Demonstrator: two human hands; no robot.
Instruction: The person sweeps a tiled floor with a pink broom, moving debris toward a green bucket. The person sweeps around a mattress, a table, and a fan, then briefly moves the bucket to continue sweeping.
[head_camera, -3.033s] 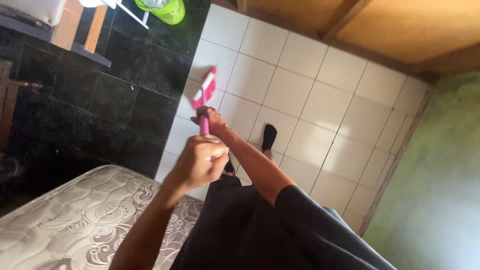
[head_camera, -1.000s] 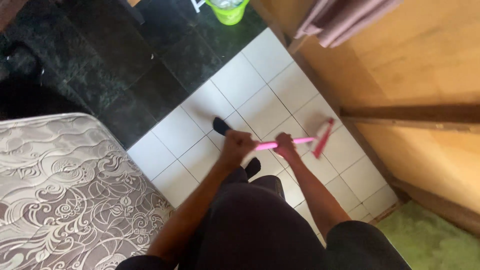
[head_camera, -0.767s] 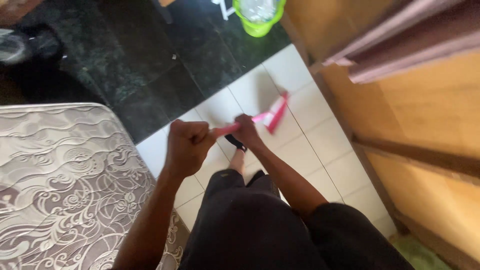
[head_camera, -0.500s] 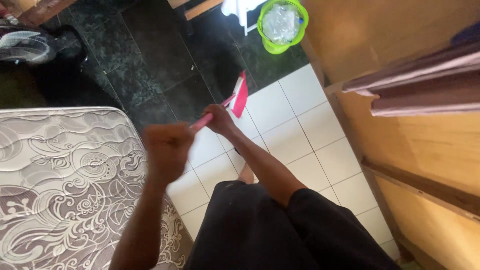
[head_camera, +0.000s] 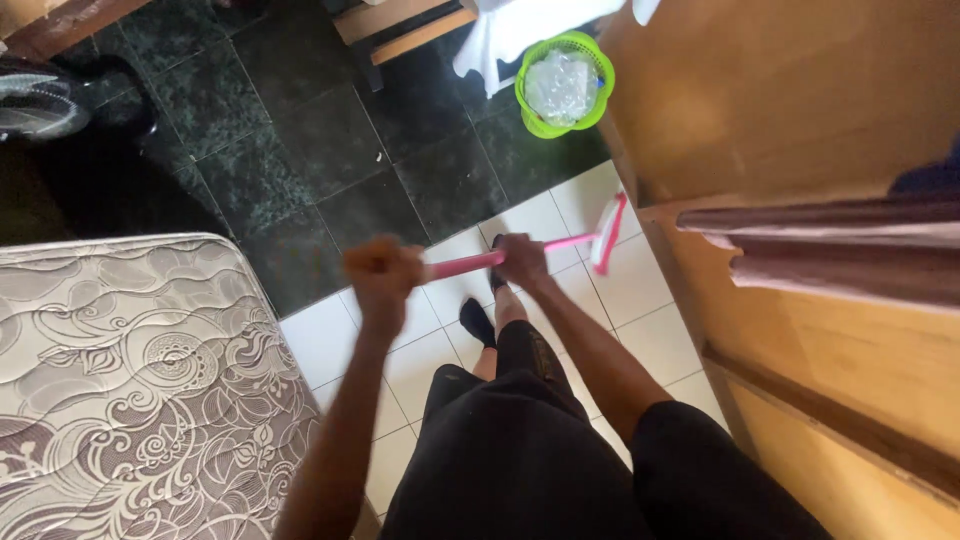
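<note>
head view: since half a second ago the pink broom (head_camera: 560, 243) has swung from the dark tiles (head_camera: 300, 140) to the white tiles (head_camera: 640, 290), centre right, against the wooden wall (head_camera: 800, 110). left hand (head_camera: 382, 272) and right hand (head_camera: 520, 260) each clench its smooth handle. glossy tiles; quilted mattress (head_camera: 130, 380) lower left; green mesh basket (head_camera: 565, 85) at top.
</note>
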